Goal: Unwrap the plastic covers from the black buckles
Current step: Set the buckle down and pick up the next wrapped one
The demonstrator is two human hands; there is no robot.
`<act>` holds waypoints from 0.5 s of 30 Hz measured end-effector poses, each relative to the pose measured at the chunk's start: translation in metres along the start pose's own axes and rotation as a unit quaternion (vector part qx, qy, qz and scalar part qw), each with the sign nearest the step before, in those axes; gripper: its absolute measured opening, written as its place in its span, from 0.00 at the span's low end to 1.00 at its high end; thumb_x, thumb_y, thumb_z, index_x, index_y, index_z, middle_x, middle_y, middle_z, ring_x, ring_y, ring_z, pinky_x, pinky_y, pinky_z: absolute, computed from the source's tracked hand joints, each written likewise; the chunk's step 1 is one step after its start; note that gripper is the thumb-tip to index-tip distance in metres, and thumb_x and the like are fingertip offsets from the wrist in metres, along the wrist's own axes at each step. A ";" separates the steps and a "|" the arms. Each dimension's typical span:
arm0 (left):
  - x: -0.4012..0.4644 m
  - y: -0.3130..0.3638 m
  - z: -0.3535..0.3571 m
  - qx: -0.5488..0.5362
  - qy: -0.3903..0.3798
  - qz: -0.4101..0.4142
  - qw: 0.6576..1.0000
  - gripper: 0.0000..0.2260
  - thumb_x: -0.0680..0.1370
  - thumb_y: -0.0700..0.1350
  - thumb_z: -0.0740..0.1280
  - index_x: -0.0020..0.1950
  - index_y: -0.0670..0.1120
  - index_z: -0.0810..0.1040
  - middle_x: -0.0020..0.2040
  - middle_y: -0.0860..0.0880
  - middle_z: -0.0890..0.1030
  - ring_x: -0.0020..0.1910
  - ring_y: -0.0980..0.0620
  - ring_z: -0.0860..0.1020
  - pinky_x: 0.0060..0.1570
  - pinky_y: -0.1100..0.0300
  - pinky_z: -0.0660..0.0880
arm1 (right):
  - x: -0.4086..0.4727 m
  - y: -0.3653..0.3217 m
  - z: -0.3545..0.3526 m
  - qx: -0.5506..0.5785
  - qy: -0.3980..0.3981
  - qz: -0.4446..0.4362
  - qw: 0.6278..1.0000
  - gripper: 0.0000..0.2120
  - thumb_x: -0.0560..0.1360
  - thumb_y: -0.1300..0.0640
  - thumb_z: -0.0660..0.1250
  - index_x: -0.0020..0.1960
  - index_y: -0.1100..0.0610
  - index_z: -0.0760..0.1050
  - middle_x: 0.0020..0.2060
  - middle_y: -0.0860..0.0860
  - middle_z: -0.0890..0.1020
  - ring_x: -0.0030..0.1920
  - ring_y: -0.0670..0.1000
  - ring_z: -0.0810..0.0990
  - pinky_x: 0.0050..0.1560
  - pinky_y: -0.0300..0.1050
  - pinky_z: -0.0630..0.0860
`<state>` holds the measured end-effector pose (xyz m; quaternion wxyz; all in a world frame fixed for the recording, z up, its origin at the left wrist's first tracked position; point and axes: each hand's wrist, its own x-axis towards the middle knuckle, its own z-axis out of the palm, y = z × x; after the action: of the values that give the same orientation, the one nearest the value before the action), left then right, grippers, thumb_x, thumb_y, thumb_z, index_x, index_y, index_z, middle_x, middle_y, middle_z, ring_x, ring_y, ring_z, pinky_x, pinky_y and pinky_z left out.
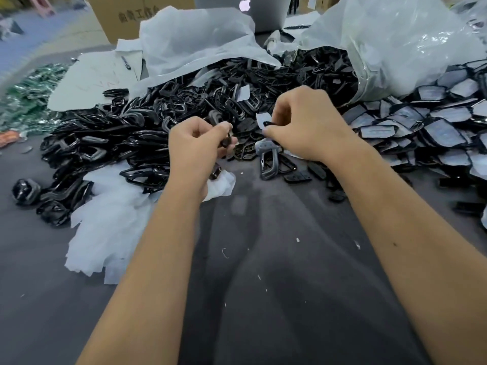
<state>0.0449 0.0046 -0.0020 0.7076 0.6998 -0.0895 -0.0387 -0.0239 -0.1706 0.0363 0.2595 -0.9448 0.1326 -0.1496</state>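
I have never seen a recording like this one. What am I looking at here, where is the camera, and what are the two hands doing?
There is no machine here. A person wears one wide-angle camera on the head, looking forward and down, so you see the person's own bare arms.

The left hand grips a small black buckle piece in curled fingers, with crumpled white plastic beneath the palm. The right hand pinches another black buckle with its pale plastic cover, apparently peeling it.

On the dark grey table lies a big heap of glossy black buckles. On the right are still-wrapped buckles with pale covers, spilling from a large clear plastic bag. Loose white plastic sheets lie at the left. Behind stand a brown cardboard box and a grey laptop.
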 end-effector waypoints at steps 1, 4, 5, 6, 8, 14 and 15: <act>0.000 0.001 -0.006 -0.040 -0.001 -0.013 0.999 0.16 0.79 0.36 0.72 0.35 0.43 0.70 0.46 0.35 0.85 0.42 0.45 0.86 0.41 0.55 0.83 | 0.001 -0.003 0.007 0.076 0.001 0.003 0.997 0.08 0.76 0.55 0.75 0.41 0.54 0.79 0.37 0.49 0.83 0.36 0.47 0.83 0.35 0.34 0.74; 0.000 -0.004 -0.019 -0.035 0.002 -0.018 0.999 0.11 0.78 0.36 0.73 0.40 0.42 0.72 0.48 0.31 0.84 0.41 0.45 0.87 0.41 0.57 0.82 | -0.001 -0.012 0.035 0.339 -0.020 0.027 0.940 0.08 0.78 0.60 0.74 0.44 0.59 0.75 0.38 0.60 0.86 0.30 0.51 0.84 0.26 0.40 0.71; 0.000 -0.008 -0.023 -0.017 0.005 -0.012 1.000 0.11 0.78 0.36 0.73 0.42 0.42 0.72 0.46 0.32 0.83 0.40 0.46 0.86 0.42 0.56 0.82 | -0.001 -0.014 0.043 0.399 -0.026 0.035 0.916 0.07 0.79 0.61 0.73 0.45 0.60 0.75 0.39 0.61 0.87 0.29 0.51 0.82 0.25 0.40 0.71; 0.001 -0.012 -0.028 0.005 0.007 -0.004 1.000 0.11 0.78 0.37 0.74 0.41 0.43 0.73 0.43 0.35 0.83 0.38 0.48 0.85 0.41 0.55 0.81 | 0.000 -0.015 0.051 0.436 -0.032 0.039 0.898 0.06 0.79 0.62 0.73 0.47 0.60 0.76 0.40 0.60 0.87 0.29 0.51 0.81 0.26 0.40 0.71; 0.002 -0.017 -0.034 0.049 0.000 0.021 0.999 0.12 0.77 0.41 0.76 0.39 0.46 0.74 0.36 0.44 0.81 0.34 0.51 0.80 0.39 0.55 0.78 | 0.002 -0.016 0.065 0.474 -0.047 0.041 0.878 0.05 0.78 0.64 0.74 0.51 0.61 0.78 0.40 0.58 0.87 0.31 0.49 0.79 0.28 0.38 0.72; 0.011 -0.023 -0.037 0.071 0.034 0.059 0.995 0.12 0.69 0.51 0.81 0.38 0.50 0.80 0.36 0.49 0.82 0.35 0.52 0.79 0.40 0.54 0.79 | 0.000 -0.015 0.087 0.496 -0.054 0.018 0.866 0.18 0.73 0.66 0.76 0.61 0.55 0.79 0.38 0.54 0.82 0.36 0.51 0.81 0.32 0.38 0.74; 0.013 -0.024 -0.037 0.077 0.042 0.056 0.995 0.12 0.69 0.52 0.82 0.39 0.51 0.81 0.37 0.49 0.83 0.37 0.51 0.80 0.43 0.52 0.80 | 0.000 -0.013 0.088 0.501 -0.053 0.009 0.864 0.19 0.73 0.66 0.76 0.62 0.55 0.79 0.37 0.52 0.82 0.36 0.51 0.82 0.32 0.38 0.74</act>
<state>0.0665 0.0379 -0.0255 0.6561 0.7468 -0.1020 0.0376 0.0097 -0.1199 -0.0287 0.7060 -0.6926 0.0340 -0.1438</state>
